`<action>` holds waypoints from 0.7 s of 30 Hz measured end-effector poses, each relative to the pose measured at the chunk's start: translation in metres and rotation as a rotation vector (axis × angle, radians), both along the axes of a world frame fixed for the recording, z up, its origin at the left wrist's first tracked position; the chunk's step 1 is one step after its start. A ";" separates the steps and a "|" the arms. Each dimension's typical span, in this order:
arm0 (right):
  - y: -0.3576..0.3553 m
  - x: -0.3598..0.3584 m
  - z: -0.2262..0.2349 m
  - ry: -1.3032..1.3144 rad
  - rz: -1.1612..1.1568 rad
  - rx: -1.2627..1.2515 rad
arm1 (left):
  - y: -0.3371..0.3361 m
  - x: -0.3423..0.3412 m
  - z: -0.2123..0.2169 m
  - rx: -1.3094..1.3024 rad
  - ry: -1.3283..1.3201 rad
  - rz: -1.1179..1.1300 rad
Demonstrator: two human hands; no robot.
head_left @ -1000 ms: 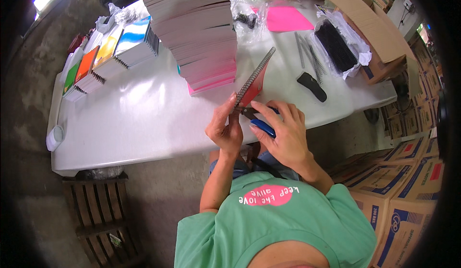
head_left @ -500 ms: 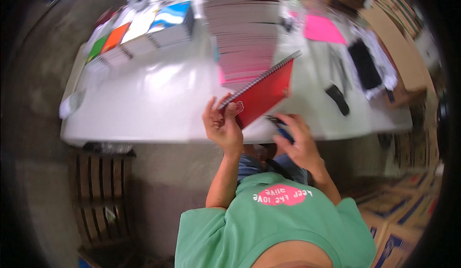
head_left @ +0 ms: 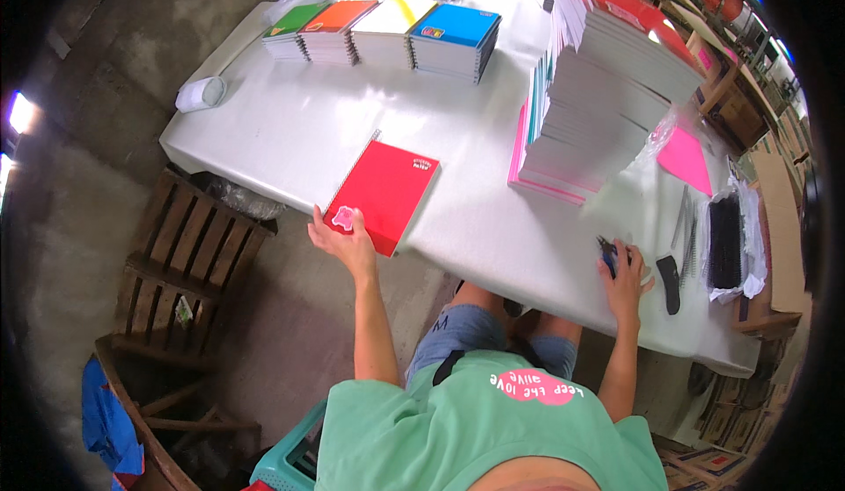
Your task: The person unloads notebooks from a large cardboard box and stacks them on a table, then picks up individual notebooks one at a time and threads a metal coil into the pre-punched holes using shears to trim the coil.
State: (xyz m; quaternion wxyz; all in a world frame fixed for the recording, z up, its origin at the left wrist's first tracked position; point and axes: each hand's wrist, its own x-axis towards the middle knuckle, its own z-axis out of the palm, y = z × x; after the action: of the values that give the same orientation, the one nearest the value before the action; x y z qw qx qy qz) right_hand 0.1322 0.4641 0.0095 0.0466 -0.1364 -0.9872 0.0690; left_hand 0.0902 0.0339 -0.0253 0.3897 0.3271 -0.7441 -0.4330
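A red spiral notebook [head_left: 387, 187] lies flat near the table's front edge, with its wire coil along the left side. My left hand [head_left: 346, 243] grips its near left corner, the thumb on the cover beside a pink sticker-like mark. Farther right, low over the table, my right hand [head_left: 625, 282] is closed around small pliers [head_left: 607, 253] with dark jaws and blue handles. A black sleeve-like piece [head_left: 668, 284] lies just to the right of that hand. Partly hidden under my fingers is the lower end of the pliers.
Green, orange, white and blue notebooks [head_left: 456, 38] stand in stacks at the back. A tall pile of bound pages [head_left: 594, 95] rises right of centre. Pink sheets [head_left: 685, 158], loose wire coils [head_left: 689, 227] and a black coil bundle [head_left: 725, 240] lie at right. A wooden chair [head_left: 189, 253] stands left.
The red notebook has gone from raised and tilted to lying on the table, farther left. My right hand has moved away from it to the right with the pliers. The view has turned.
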 end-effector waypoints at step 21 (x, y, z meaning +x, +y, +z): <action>0.010 -0.191 0.303 -0.017 0.198 -0.712 | 0.033 -0.044 0.027 -0.574 -0.622 -0.316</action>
State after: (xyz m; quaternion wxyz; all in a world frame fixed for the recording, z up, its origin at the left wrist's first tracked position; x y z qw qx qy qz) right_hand -0.0585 0.4741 0.3123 -0.0188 -0.0484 -0.9101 0.4111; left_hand 0.0463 0.0670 0.0020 0.1517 0.2028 -0.9565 -0.1446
